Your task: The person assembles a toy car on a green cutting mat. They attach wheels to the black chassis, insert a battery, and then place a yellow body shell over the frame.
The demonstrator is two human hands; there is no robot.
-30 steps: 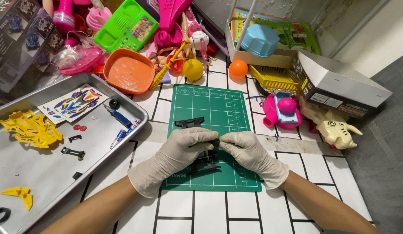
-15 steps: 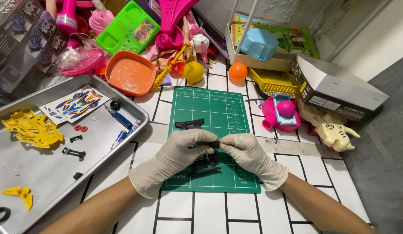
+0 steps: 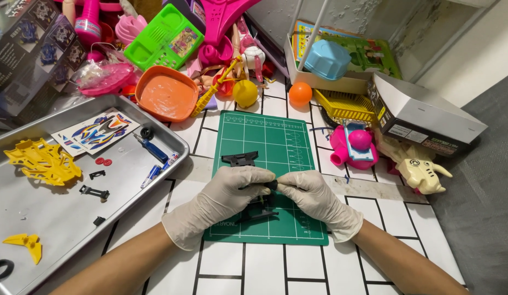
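Both hands wear white gloves and meet over a green cutting mat [image 3: 275, 136]. My left hand [image 3: 224, 199] and my right hand [image 3: 314, 199] pinch a small black plastic part [image 3: 271, 186] between their fingertips. Under the hands lies a larger black frame piece [image 3: 259, 213], partly hidden. Another black part [image 3: 240, 159] rests on the mat just beyond my left hand.
A metal tray [image 3: 73, 218] on the left holds yellow plastic pieces [image 3: 43, 161], a sticker sheet [image 3: 95, 131], a blue tool [image 3: 154, 151] and small black parts. Toys crowd the far side: an orange bowl [image 3: 166, 95], a yellow ball [image 3: 245, 93], an orange ball [image 3: 300, 94], a pink toy [image 3: 352, 145], a grey box [image 3: 423, 117].
The hands stay together over the mat with only slight finger movement on the black part. The view has shifted a little.
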